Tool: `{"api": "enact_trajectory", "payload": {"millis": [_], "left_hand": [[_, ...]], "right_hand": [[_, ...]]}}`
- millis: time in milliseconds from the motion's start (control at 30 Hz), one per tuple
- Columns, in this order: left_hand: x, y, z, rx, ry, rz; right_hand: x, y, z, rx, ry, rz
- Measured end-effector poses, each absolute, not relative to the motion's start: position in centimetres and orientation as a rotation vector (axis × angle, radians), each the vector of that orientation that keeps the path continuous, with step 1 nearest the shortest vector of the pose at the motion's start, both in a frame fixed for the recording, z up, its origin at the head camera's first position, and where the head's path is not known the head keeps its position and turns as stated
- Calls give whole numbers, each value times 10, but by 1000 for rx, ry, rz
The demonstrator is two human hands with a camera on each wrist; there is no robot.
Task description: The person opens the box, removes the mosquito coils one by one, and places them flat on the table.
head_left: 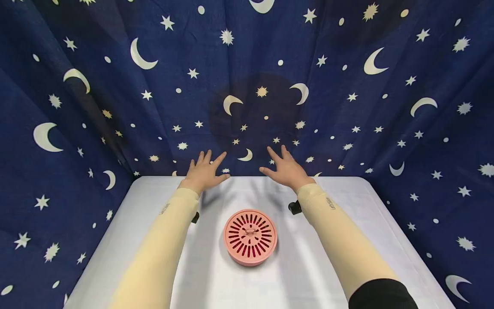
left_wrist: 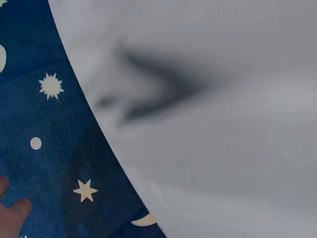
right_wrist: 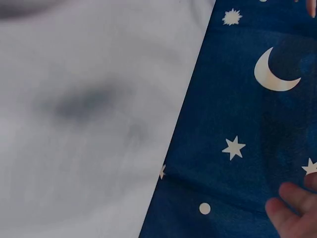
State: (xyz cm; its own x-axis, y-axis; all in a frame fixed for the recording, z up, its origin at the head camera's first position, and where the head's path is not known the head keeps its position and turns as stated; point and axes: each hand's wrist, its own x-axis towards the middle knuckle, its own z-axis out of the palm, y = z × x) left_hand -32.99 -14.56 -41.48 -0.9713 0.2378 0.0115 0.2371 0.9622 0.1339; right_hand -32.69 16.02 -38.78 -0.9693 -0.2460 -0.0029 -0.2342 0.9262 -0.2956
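Note:
A round pink container (head_left: 250,237) stands on the white table, its slotted lid on top with a small loop handle in the middle. Dark red shows through some slots. My left hand (head_left: 204,172) is held out over the table's far edge, fingers spread, holding nothing. Across from it, my right hand (head_left: 286,168) reaches out in the same way with spread fingers and nothing in it. Both hands are beyond the container, one to each side. Only fingertips of the left hand (left_wrist: 12,214) and right hand (right_wrist: 294,208) enter the wrist views.
The white table (head_left: 154,223) has rounded far corners. A dark blue curtain (head_left: 254,51) with moons and stars surrounds it at the back and sides. Wrist cameras (head_left: 295,208) sit under both forearms, and the hands cast shadows on the tabletop.

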Motion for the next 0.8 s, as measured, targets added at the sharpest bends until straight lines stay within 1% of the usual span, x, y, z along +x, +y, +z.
{"api": "enact_trajectory", "payload": {"millis": [133,267,533,800], "left_hand": [[-324,-148,-423,461,3101,349],[-315,-151,-431,469,3090,503],[-289,-158,-447,577,3010,816],[-265,-155,-466,608,2945,1021]], "right_hand": [[-316,165,-393,-439,3005,-596],[-306,172,-402,-509,3009,-664],[-277,188,-429,-622,2972,-837],[-251,199,-462,-603,2931,-990]]}}
